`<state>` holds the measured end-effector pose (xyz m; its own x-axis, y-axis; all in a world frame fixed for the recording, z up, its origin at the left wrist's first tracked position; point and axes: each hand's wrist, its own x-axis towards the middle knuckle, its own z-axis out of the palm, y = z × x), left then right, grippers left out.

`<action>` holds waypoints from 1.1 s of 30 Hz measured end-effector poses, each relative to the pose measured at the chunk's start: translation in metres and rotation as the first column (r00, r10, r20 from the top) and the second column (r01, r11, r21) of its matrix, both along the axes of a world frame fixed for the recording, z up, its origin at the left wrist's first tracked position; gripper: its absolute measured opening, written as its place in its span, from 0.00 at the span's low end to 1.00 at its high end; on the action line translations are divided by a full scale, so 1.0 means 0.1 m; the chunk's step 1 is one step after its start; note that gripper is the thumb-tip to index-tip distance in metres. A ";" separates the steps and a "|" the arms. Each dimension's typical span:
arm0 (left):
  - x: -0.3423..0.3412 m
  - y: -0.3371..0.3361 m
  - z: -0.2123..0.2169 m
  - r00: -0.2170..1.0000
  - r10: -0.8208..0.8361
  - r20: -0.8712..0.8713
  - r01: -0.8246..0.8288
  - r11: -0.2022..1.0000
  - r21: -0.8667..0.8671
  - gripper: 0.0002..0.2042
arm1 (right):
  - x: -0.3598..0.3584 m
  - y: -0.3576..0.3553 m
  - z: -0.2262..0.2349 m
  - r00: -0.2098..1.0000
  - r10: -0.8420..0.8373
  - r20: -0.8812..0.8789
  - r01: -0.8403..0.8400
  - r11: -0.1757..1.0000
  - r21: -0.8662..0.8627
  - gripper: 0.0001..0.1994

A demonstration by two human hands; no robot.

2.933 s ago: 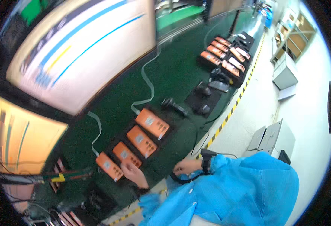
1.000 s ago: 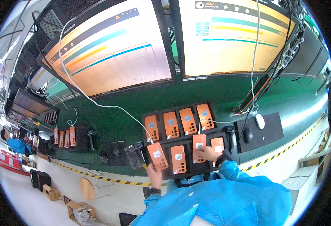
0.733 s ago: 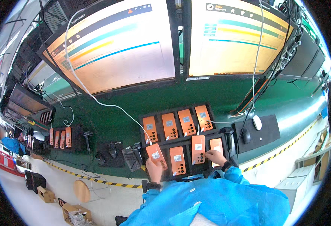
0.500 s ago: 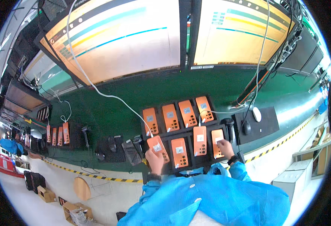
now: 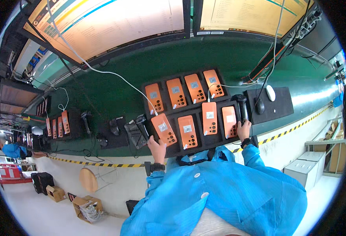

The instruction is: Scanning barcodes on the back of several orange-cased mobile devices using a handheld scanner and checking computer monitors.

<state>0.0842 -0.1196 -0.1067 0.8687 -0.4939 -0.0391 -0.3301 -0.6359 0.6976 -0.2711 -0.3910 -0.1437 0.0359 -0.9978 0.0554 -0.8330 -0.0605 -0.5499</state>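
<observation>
Left hand (image 5: 157,147) grips tilted white-labelled orange device (image 5: 164,129); right hand (image 5: 244,129) clasps black scanner (image 5: 240,107).

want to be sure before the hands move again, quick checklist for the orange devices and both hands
1. Left hand gripping the tilted orange device: ok.
2. White cable reaching that device: ok; whether it is plugged in: cannot tell.
3. Right hand on the black handheld scanner: ok.
4. Other seven orange devices seated in the black tray: ok.
5. Tilted device lying flat in its slot: not ok.
</observation>
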 end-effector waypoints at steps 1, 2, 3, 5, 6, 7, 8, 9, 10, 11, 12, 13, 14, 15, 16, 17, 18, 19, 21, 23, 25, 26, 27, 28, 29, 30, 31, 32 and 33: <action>0.00 0.05 -0.01 0.999 -0.018 -0.048 0.019 1.000 0.017 0.20 | 0.05 -0.02 0.03 1.000 0.013 0.025 -0.013 1.000 -0.008 0.19; 0.05 -0.01 0.02 0.995 -0.041 -0.089 0.042 0.999 0.020 0.20 | 0.06 -0.04 0.02 1.000 0.026 -0.012 -0.027 0.999 -0.036 0.18; 0.02 0.01 0.07 0.992 -0.064 -0.109 0.070 0.996 0.048 0.21 | 0.04 0.00 0.02 1.000 0.021 -0.016 -0.021 1.000 -0.023 0.18; 0.05 0.01 0.06 0.994 -0.072 -0.079 0.075 0.996 0.042 0.20 | 0.07 -0.02 0.00 1.000 0.022 -0.008 -0.022 0.999 0.047 0.19; 0.03 -0.01 0.12 0.994 -0.081 -0.080 0.085 0.995 0.052 0.20 | 0.05 -0.05 -0.04 1.000 0.018 -0.011 -0.016 0.993 0.117 0.19; 0.03 0.01 0.11 0.995 -0.102 0.000 0.102 0.990 0.094 0.20 | 0.10 -0.02 -0.03 1.000 0.018 -0.017 -0.016 0.994 0.110 0.20; 0.04 0.03 0.08 0.989 -0.122 0.078 0.110 0.984 0.136 0.19 | 0.15 -0.01 0.04 0.999 0.021 -0.025 -0.018 0.995 0.102 0.21; 0.05 0.07 0.06 0.983 -0.151 0.108 0.135 0.981 0.143 0.19 | 0.19 -0.03 0.17 1.000 0.005 -0.014 -0.002 0.985 0.170 0.21; 0.04 0.08 0.04 0.989 -0.121 0.080 0.106 0.980 0.171 0.20 | 0.23 -0.03 0.26 1.000 -0.014 -0.008 0.016 0.970 0.243 0.22; 0.03 0.07 0.05 0.990 -0.126 0.067 0.113 0.979 0.172 0.20 | 0.17 -0.04 0.22 1.000 -0.010 -0.020 0.014 0.972 0.236 0.22; 0.05 0.03 0.06 0.990 -0.131 0.054 0.120 0.978 0.173 0.21 | 0.13 -0.08 0.20 1.000 -0.006 -0.031 0.013 0.974 0.228 0.22; 0.11 0.01 0.01 0.993 -0.107 0.055 0.096 0.980 0.172 0.22 | 0.18 -0.05 0.25 0.999 -0.035 -0.023 0.039 0.967 0.253 0.21; 0.11 0.00 -0.07 0.994 -0.101 0.036 0.093 0.979 0.181 0.23 | 0.15 -0.05 0.25 1.000 0.002 -0.009 0.000 0.975 0.224 0.21; 0.11 0.01 -0.14 0.995 -0.095 0.018 0.090 0.978 0.189 0.25 | 0.15 -0.09 0.22 0.999 0.038 0.004 -0.038 0.980 0.194 0.21; 0.11 -0.01 -0.02 0.996 -0.076 -0.042 0.082 0.983 0.164 0.26 | 0.08 -0.04 0.18 0.997 0.077 0.000 -0.075 0.979 0.188 0.21; 0.15 0.12 -0.17 0.996 -0.085 0.009 0.082 0.984 0.159 0.28 | 0.21 -0.04 0.26 0.995 0.087 -0.046 -0.071 0.960 0.270 0.21; 0.12 0.10 -0.07 0.996 -0.025 -0.091 0.035 0.993 0.117 0.30 | 0.29 -0.07 0.33 0.990 0.091 -0.108 -0.047 0.933 0.357 0.20; 0.13 0.15 -0.15 0.997 -0.018 -0.078 0.026 0.994 0.110 0.29 | 0.35 -0.07 0.23 0.996 0.072 -0.056 -0.055 0.965 0.256 0.19; 0.14 0.26 -0.02 0.998 -0.030 -0.057 0.033 0.998 0.052 0.24 | 0.79 0.07 0.42 0.951 0.299 -0.082 -0.304 0.951 -0.063 0.17; 0.12 0.17 0.06 0.993 0.008 -0.115 -0.009 1.000 -0.003 0.21 | 1.30 0.28 0.62 0.832 0.549 0.086 -0.528 0.829 -0.183 0.18; 0.07 0.18 0.03 0.986 0.047 -0.157 -0.050 0.999 -0.013 0.21 | 1.93 0.54 0.83 0.619 0.740 0.264 -0.757 0.651 -0.051 0.18; 0.04 0.17 0.05 0.978 0.064 -0.199 -0.066 0.998 -0.003 0.21 | 2.26 0.65 1.07 0.508 0.792 0.339 -0.858 0.502 0.111 0.17; -0.03 0.21 0.00 0.991 0.062 -0.117 -0.065 0.998 -0.020 0.21 | 2.58 0.74 1.03 0.460 0.796 0.394 -0.873 0.487 0.036 0.16; -0.06 0.26 -0.05 0.997 0.072 -0.026 -0.073 0.997 -0.035 0.21 | 2.92 0.80 0.93 0.395 0.800 0.451 -0.885 0.463 -0.046 0.15; -0.10 0.27 -0.01 0.997 0.065 0.032 -0.062 0.995 -0.073 0.19 | 3.20 0.78 0.82 0.370 0.804 0.465 -0.893 0.446 -0.061 0.14; -0.14 0.30 0.04 0.997 0.079 0.010 -0.078 0.993 -0.093 0.18 | 3.43 0.76 0.74 0.350 0.804 0.480 -0.899 0.433 -0.071 0.15; -0.18 0.30 0.11 0.996 0.089 -0.010 -0.090 0.989 -0.114 0.17 | 3.64 0.73 0.72 0.441 0.765 0.470 -0.886 0.453 0.096 0.15; -0.22 0.35 0.14 0.993 0.111 -0.029 -0.113 0.985 -0.133 0.16 | 3.82 0.74 0.72 0.520 0.731 0.443 -0.854 0.451 0.259 0.16; -0.27 0.48 0.05 0.986 0.152 0.065 -0.137 0.973 -0.188 0.13 | 3.97 0.83 0.86 0.540 0.812 0.220 -0.810 0.430 0.399 0.19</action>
